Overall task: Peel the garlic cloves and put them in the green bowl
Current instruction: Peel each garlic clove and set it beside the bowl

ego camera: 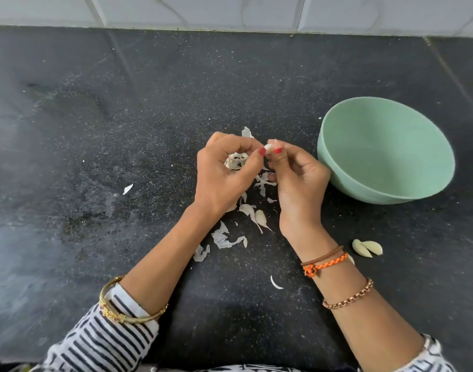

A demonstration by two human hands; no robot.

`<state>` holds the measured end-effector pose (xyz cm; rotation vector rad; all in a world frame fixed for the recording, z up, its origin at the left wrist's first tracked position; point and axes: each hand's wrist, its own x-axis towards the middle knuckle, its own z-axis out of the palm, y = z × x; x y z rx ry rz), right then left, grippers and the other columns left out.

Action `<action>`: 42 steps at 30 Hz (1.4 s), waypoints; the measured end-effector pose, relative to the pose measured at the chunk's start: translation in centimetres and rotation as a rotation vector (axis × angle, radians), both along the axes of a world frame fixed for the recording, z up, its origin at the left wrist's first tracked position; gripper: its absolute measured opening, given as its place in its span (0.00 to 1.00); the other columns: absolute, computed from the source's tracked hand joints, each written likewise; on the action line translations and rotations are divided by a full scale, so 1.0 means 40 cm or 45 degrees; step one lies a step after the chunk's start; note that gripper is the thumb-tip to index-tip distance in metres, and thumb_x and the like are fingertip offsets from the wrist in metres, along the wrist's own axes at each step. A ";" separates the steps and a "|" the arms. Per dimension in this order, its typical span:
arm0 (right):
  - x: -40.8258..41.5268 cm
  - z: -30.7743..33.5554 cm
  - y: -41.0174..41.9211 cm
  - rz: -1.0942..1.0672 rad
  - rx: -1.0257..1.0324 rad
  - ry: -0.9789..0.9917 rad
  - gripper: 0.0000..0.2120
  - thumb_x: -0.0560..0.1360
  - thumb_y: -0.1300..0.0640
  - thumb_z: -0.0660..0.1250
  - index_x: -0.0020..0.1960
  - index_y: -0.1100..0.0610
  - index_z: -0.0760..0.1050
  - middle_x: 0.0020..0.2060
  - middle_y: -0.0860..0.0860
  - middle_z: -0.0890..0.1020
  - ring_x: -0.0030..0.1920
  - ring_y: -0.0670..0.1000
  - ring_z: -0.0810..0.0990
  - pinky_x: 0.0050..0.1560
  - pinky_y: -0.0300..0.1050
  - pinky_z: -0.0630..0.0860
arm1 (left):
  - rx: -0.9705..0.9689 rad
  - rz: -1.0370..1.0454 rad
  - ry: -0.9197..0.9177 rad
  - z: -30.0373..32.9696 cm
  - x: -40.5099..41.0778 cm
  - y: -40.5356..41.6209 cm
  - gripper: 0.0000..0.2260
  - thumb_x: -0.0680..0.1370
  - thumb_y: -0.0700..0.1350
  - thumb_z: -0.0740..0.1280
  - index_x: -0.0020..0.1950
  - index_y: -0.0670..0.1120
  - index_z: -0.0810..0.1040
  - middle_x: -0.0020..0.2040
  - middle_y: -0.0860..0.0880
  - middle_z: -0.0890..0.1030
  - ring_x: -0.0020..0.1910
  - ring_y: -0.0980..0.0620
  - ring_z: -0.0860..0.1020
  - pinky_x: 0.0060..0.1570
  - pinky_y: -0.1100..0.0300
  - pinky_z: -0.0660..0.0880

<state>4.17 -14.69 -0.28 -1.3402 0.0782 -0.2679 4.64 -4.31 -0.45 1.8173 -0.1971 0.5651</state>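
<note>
Beside the green bowl (385,150), both hands — left hand (224,173), right hand (297,181) — pinch one garlic clove (269,148).

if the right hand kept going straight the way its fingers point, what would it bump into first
Probably the left hand: the right hand points up-left, both pinching the garlic clove between their fingertips. Depth is hard to judge.

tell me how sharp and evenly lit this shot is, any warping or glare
Head view: wide-angle bending curves the tiled wall edge; soft, even light, no hard glare on the black counter; green bowl and garlic clove pinched between left hand and right hand are fairly sharp; striped sleeve slightly smeared.
</note>
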 end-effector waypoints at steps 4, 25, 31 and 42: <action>0.004 -0.008 -0.002 -0.009 -0.067 -0.006 0.06 0.74 0.63 0.67 0.43 0.54 0.79 0.33 0.43 0.82 0.36 0.41 0.79 0.31 0.34 0.73 | -0.025 -0.020 0.041 0.004 0.003 -0.001 0.04 0.71 0.47 0.66 0.39 0.56 0.79 0.35 0.64 0.79 0.38 0.61 0.72 0.42 0.71 0.65; 0.007 -0.020 -0.018 -0.177 -0.966 -0.508 0.05 0.71 0.62 0.70 0.45 0.62 0.83 0.32 0.52 0.83 0.28 0.49 0.79 0.25 0.49 0.75 | -0.310 -0.268 0.410 0.013 0.023 0.045 0.04 0.68 0.39 0.68 0.36 0.46 0.82 0.31 0.54 0.81 0.34 0.56 0.77 0.40 0.63 0.75; -0.005 -0.006 -0.012 0.078 -0.775 -0.269 0.06 0.72 0.60 0.67 0.44 0.59 0.83 0.30 0.47 0.82 0.29 0.49 0.81 0.29 0.53 0.78 | -0.371 -0.249 0.351 0.017 0.022 0.042 0.08 0.71 0.35 0.66 0.35 0.46 0.80 0.29 0.56 0.81 0.31 0.62 0.76 0.36 0.68 0.72; 0.000 0.009 -0.011 0.118 -0.377 -0.173 0.07 0.74 0.67 0.66 0.49 0.59 0.80 0.34 0.47 0.82 0.34 0.41 0.81 0.34 0.32 0.75 | -0.468 -0.310 0.321 0.015 0.029 0.054 0.06 0.68 0.35 0.70 0.40 0.45 0.82 0.36 0.52 0.83 0.36 0.56 0.80 0.42 0.63 0.78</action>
